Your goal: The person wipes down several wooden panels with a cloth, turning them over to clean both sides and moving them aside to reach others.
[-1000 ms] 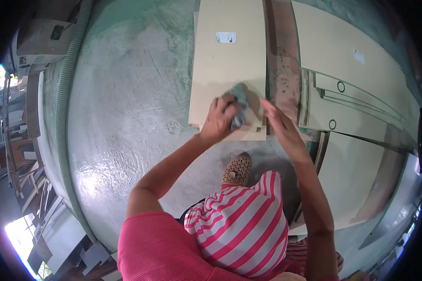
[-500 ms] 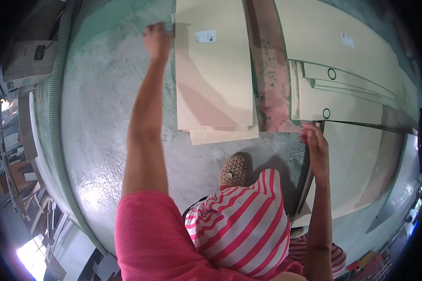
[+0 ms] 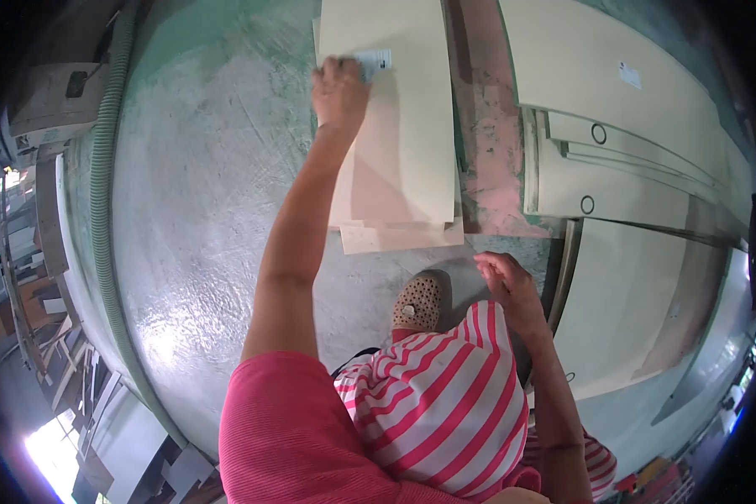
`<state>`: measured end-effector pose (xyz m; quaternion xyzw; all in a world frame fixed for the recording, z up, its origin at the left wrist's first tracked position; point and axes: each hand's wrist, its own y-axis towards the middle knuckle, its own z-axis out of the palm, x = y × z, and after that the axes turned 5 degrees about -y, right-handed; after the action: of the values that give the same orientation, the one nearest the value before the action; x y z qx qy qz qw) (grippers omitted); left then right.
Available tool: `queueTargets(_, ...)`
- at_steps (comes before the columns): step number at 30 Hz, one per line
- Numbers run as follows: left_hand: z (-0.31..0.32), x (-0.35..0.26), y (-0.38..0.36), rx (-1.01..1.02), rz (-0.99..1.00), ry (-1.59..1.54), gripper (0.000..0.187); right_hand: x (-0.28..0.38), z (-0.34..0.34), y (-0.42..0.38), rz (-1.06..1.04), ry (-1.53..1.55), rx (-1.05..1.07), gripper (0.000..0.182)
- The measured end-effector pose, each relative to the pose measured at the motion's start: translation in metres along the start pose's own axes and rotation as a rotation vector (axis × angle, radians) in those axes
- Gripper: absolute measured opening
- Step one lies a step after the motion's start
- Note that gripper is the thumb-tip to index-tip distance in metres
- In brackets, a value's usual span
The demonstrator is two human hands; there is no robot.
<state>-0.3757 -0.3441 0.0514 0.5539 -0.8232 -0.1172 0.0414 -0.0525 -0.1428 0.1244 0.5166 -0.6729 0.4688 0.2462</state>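
My left hand (image 3: 341, 91) is over the left side of the pale flat board (image 3: 412, 126), right beside its white printed label (image 3: 376, 60). Its fingers are curled, and a small bluish-grey bit shows at their edge; what they hold, if anything, is hidden. That board tops a stack, and another pale sheet (image 3: 403, 238) juts out at the near end. Lower down, my right hand (image 3: 512, 290) hangs above the floor near my striped clothing (image 3: 437, 403), fingers loosely bent and apart, with nothing visible in them.
More pale boards lie stacked at the right, one with a label (image 3: 630, 76), others with dark rings (image 3: 598, 133). A ribbed hose (image 3: 101, 193) runs along the left. Scrap pieces (image 3: 67, 353) pile up beyond it. My shoe (image 3: 417, 302) stands before the stack.
My left hand has moved right, from beside the board to over it by the label. My right hand has come left and down, away from the right-hand boards.
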Motion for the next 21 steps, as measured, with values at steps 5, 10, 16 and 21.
queueTargets(5, -0.057, 0.037, -0.042, 0.320, -0.269, -0.080, 0.034, -0.017, -0.016, -0.002, 0.028, 0.085, -0.147, 0.024)
queueTargets(10, -0.076, -0.015, -0.046, 0.044, -0.035, -0.445, 0.039, -0.023, -0.007, -0.009, 0.123, 0.177, -0.144, 0.024)
queueTargets(16, -0.026, -0.090, -0.088, -0.055, 0.181, -0.472, 0.051, -0.005, -0.003, -0.009, -0.055, -0.032, -0.098, 0.020)
queueTargets(21, -0.034, -0.010, -0.148, -0.135, 0.038, -0.395, 0.053, -0.017, -0.009, -0.010, -0.050, 0.000, -0.125, 0.020)
